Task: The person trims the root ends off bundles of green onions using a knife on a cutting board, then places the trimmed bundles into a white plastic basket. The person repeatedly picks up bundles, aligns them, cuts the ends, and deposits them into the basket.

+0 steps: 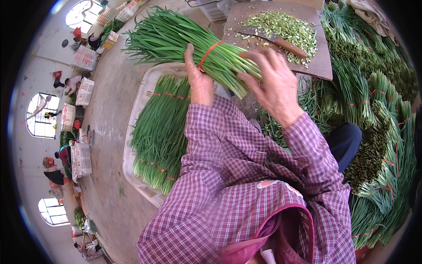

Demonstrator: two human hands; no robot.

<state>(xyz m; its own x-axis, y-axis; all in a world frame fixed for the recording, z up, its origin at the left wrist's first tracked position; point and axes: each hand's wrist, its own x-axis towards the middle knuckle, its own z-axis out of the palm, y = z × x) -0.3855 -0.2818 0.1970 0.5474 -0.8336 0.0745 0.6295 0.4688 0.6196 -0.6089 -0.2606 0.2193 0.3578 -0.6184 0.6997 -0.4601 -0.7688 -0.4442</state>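
A thick bundle of garlic chives (171, 39), tied with a red band (210, 54), is held up in front of me. My left hand (199, 77) grips it from below, near the band, with the thumb along the near side. At the pale stem end is my right hand (275, 81), blurred, its fingers spread along the stems; whether they press on them is hard to tell. Beyond it, a wooden-handled knife (290, 48) lies on a brown cutting board (237, 19) among chopped stem ends (280, 21).
Left of my lap, a white plastic crate (130, 165) holds banded chive bundles (161, 122). More bundles (392, 132) are heaped on my right, with loose leaves (310, 102) beneath the board. Several people work beside stacked crates (81, 158) across the concrete floor (105, 109).
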